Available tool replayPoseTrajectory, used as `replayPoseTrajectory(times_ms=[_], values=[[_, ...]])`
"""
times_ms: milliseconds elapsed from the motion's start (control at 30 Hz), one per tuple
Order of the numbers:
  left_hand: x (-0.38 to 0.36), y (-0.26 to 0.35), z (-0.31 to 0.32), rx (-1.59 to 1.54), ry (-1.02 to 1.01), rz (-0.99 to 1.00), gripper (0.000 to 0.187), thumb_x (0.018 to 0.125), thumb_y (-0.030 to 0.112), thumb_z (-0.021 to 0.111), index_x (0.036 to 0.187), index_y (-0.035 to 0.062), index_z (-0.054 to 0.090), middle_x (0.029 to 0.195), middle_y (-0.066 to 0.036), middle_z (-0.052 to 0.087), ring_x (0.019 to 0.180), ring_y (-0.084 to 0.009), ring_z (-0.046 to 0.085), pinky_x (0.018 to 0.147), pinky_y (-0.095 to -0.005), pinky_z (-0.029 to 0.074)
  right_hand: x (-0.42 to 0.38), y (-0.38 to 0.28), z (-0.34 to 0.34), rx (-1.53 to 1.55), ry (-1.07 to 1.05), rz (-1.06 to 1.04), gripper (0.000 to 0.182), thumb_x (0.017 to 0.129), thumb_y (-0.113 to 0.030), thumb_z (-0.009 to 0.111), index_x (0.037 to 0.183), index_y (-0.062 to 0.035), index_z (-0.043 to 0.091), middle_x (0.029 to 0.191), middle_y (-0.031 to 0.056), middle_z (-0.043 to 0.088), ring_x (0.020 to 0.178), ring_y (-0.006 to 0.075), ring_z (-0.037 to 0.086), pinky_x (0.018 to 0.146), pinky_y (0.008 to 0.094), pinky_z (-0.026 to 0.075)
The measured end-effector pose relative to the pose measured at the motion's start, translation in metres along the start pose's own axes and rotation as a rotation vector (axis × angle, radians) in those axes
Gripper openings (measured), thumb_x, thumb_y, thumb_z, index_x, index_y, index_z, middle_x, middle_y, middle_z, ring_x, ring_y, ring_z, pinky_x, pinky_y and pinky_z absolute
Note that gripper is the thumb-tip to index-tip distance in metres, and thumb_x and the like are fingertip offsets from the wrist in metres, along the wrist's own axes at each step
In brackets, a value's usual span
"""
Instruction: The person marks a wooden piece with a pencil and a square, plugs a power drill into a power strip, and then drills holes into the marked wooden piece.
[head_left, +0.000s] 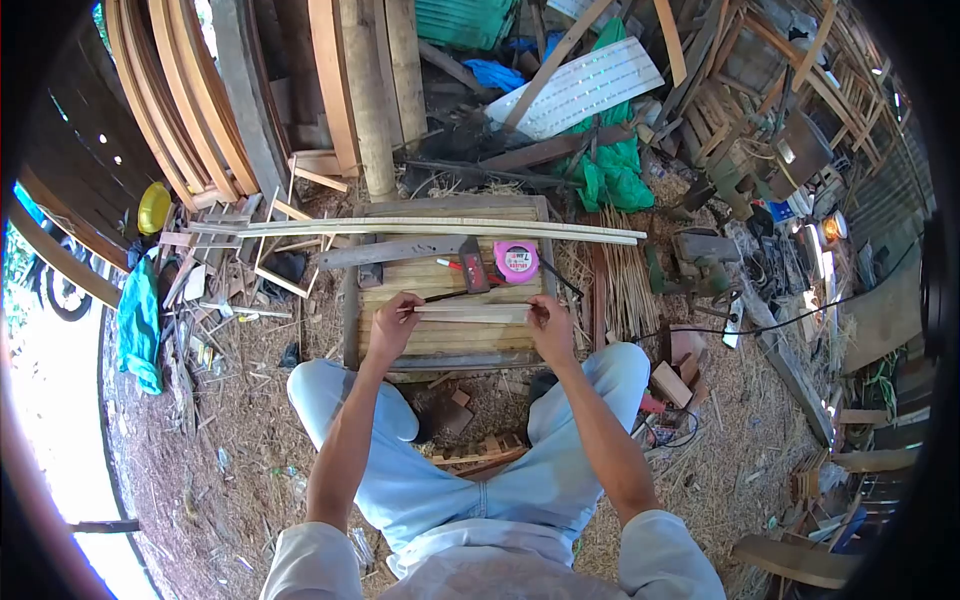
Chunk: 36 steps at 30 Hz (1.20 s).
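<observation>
A short, pale wooden strip (472,314) spans the space between my hands, held level above a low slatted wooden bench. My left hand (396,325) pinches its left end, and my right hand (551,328) grips the right end. Just beyond the strip lies a pink tape measure (517,262). Beside it are a dark block-like piece (473,268), a flat grey blade-like piece (395,251) and a red-and-white marker (449,264). Farther back, several long thin wooden strips (450,228) lie across the bench (440,361).
Sawdust and offcuts cover the ground (240,430). Wood blocks (670,384) lie by my right knee, with a black cable (780,322) beyond. Curved timbers (185,100) and a round post (367,100) stand at the back left. A green machine (700,265) stands at right.
</observation>
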<state>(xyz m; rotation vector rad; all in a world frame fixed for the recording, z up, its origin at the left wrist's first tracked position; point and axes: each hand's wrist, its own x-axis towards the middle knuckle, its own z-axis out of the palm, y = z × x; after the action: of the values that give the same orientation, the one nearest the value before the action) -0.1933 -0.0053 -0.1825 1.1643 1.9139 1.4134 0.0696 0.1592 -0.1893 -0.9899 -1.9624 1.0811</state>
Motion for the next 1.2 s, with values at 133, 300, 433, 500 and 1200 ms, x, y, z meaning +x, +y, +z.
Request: replayPoseTrajectory(times_ms=[133, 300, 433, 500, 1200], values=[[0.000, 0.010, -0.003, 0.066, 0.035, 0.046, 0.022, 0.083, -0.003, 0.069, 0.104, 0.0003, 0.064, 0.100, -0.007, 0.070, 0.090, -0.0154, 0.066, 0.084, -0.0300, 0.054, 0.002, -0.003, 0.002, 0.025, 0.020, 0.002, 0.022, 0.086, -0.001, 0.067, 0.108, 0.0004, 0.061, 0.090, 0.0110, 0.068, 0.079, 0.0182, 0.065, 0.072, 0.0313, 0.052], [0.000, 0.010, -0.004, 0.171, 0.045, 0.041, 0.024, 0.080, 0.001, 0.073, 0.102, 0.0017, 0.065, 0.094, -0.007, 0.070, 0.086, -0.0167, 0.067, 0.079, -0.0309, 0.053, 0.003, -0.007, -0.004, -0.048, -0.008, -0.034, 0.022, 0.087, -0.004, 0.067, 0.108, 0.0003, 0.062, 0.091, 0.0124, 0.069, 0.077, 0.0204, 0.066, 0.071, 0.0320, 0.052], [-0.001, 0.013, -0.003, 0.249, 0.016, 0.110, 0.025, 0.077, 0.001, 0.075, 0.100, 0.0028, 0.065, 0.092, -0.007, 0.069, 0.086, -0.0204, 0.066, 0.081, -0.0329, 0.052, 0.003, 0.001, -0.005, -0.122, -0.033, -0.130, 0.022, 0.084, 0.000, 0.066, 0.106, -0.0009, 0.063, 0.090, 0.0135, 0.067, 0.077, 0.0239, 0.066, 0.070, 0.0340, 0.052], [0.000, 0.019, -0.001, 0.367, -0.012, 0.241, 0.027, 0.073, 0.000, 0.075, 0.098, 0.0046, 0.066, 0.092, -0.008, 0.067, 0.090, -0.0257, 0.063, 0.084, -0.0367, 0.051, 0.004, -0.003, -0.009, -0.147, -0.035, -0.167, 0.023, 0.083, 0.001, 0.066, 0.106, -0.0012, 0.063, 0.089, 0.0138, 0.067, 0.077, 0.0252, 0.066, 0.069, 0.0349, 0.052], [-0.009, 0.015, -0.050, 0.330, 0.081, 0.091, 0.025, 0.075, 0.001, 0.073, 0.099, 0.0059, 0.069, 0.097, -0.009, 0.066, 0.090, -0.0263, 0.062, 0.082, -0.0361, 0.050, 0.078, -0.070, 0.080, -0.814, -0.458, -0.820, 0.012, 0.079, -0.009, 0.062, 0.084, -0.0066, 0.073, 0.104, 0.0088, 0.063, 0.108, 0.0266, 0.052, 0.095, 0.0417, 0.044]])
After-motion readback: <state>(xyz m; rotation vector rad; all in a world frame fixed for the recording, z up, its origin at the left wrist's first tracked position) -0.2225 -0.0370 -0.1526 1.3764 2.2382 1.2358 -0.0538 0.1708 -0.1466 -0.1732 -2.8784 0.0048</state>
